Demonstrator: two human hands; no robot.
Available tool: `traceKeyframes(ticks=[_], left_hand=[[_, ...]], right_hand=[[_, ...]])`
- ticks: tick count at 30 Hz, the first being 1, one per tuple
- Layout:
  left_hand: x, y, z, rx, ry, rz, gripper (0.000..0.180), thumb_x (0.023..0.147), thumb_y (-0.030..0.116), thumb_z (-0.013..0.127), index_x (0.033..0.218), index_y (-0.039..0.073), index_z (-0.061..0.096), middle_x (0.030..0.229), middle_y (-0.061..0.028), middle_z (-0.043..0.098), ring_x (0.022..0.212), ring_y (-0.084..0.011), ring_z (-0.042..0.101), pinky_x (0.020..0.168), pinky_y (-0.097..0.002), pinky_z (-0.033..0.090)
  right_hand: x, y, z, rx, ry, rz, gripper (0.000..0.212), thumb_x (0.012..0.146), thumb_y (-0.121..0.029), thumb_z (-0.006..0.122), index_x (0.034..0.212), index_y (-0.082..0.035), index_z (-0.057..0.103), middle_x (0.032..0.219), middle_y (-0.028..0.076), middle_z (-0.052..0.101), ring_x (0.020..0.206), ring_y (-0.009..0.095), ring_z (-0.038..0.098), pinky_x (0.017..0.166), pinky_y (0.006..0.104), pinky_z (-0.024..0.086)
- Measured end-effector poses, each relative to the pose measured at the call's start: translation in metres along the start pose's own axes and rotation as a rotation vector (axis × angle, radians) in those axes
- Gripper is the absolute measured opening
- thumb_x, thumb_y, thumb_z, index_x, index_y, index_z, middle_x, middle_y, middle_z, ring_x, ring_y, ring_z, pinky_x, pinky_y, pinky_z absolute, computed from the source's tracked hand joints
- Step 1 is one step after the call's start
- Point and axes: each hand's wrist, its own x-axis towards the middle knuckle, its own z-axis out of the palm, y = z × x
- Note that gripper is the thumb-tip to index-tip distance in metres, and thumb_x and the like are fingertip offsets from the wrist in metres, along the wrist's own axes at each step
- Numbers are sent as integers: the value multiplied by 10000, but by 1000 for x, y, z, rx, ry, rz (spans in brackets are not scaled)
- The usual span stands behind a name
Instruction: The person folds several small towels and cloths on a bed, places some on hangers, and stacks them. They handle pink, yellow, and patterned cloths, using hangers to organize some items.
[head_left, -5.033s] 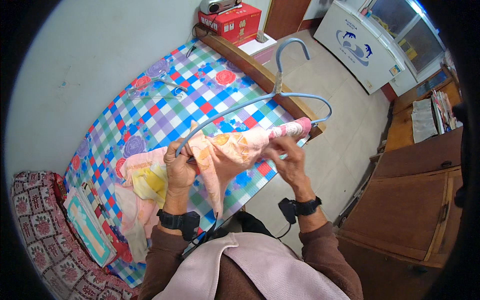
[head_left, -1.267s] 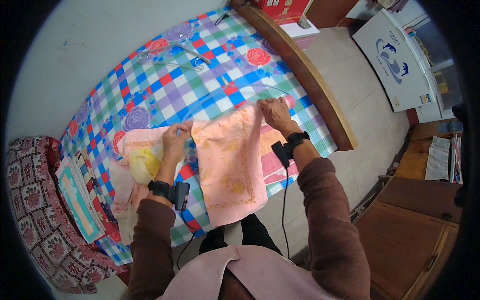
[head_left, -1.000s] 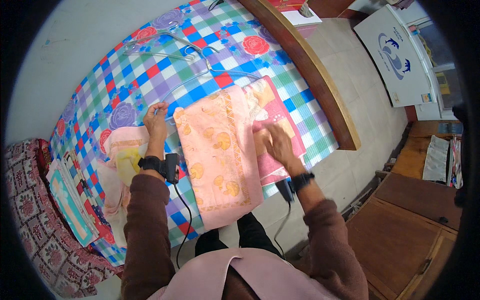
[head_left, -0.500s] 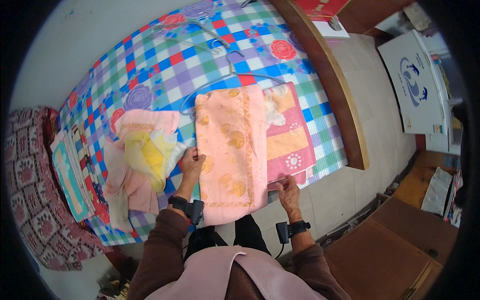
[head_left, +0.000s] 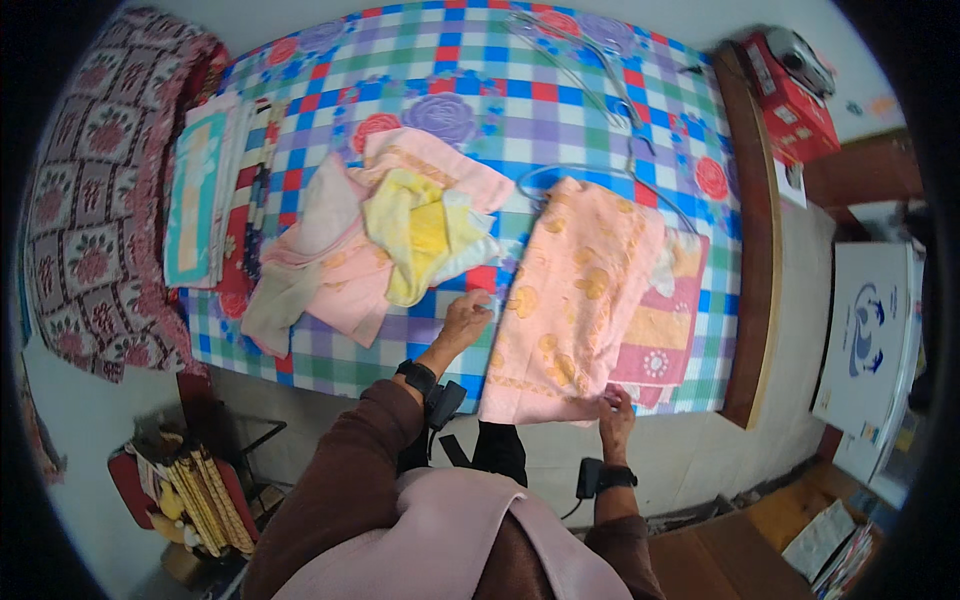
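A peach towel (head_left: 570,290) with orange-brown printed shapes lies lengthwise in front of me, its upper end over a wire hanger (head_left: 632,165). At its lower right corner my right hand (head_left: 616,412) is closed in a pinch on the cloth. My left hand (head_left: 464,322) is just left of the towel, fingers loosely bent and apart, seemingly clear of the edge. Partly under the peach towel, on its right, lies a pink-and-orange towel (head_left: 660,335) with a white paw print. Left of my left hand is a loose heap with a yellow cloth (head_left: 410,240) on pink cloths (head_left: 345,290).
The checked, flowered cover (head_left: 430,70) spreads under everything, with a wooden rail (head_left: 750,280) along its right. More hangers (head_left: 580,60) lie at the back. Folded towels (head_left: 205,200) and a patterned quilt (head_left: 95,200) are at left. Cardboard (head_left: 700,560) lies on the floor.
The view has swung to the right way round, showing more at left. My right hand has taken the peach towel's lower right corner; the towel's right side is now skewed. My left hand has come off its edge.
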Motion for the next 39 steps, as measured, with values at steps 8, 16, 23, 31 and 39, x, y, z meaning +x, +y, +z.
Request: traceKeyframes(ticks=[8, 16, 23, 31, 39], left_hand=[[-19, -8, -82, 803, 381, -41, 409, 677, 51, 604, 1077, 137, 603, 1290, -120, 423, 1173, -334, 401, 862, -509, 379], [-68, 26, -128, 35, 66, 145, 156, 727, 104, 664, 878, 66, 650, 681, -3, 576, 585, -105, 534, 545, -249, 433], [-157, 121, -178, -553, -291, 311, 143, 807, 91, 633, 941, 42, 620, 859, 23, 574, 788, -43, 512, 681, -197, 425], [-187, 137, -252, -604, -73, 458, 306, 725, 91, 707, 1002, 53, 581, 944, 13, 571, 889, -76, 528, 795, -235, 439], [-203, 122, -282, -47, 444, 672, 191, 656, 102, 705, 815, 66, 604, 815, -79, 590, 825, -228, 586, 730, -318, 466]], right_hand=[[-47, 2, -9, -63, -416, 29, 291, 785, -89, 573, 1055, 16, 556, 700, 64, 606, 602, 123, 570, 555, 261, 474], [-57, -152, 13, 31, -600, -149, 360, 763, -87, 640, 1100, -6, 544, 878, 88, 617, 763, 139, 590, 660, 258, 485], [-71, -324, 46, -284, -421, -1185, 508, 632, -77, 671, 1119, -40, 534, 1025, 162, 574, 882, 333, 578, 738, 444, 490], [-115, -363, 34, 271, -618, -566, 140, 847, -118, 516, 854, 12, 566, 694, 32, 521, 650, 108, 460, 592, 261, 392], [-158, -448, -22, 427, -474, -870, 262, 844, -239, 537, 737, 0, 529, 693, 16, 493, 641, 106, 436, 568, 249, 339]])
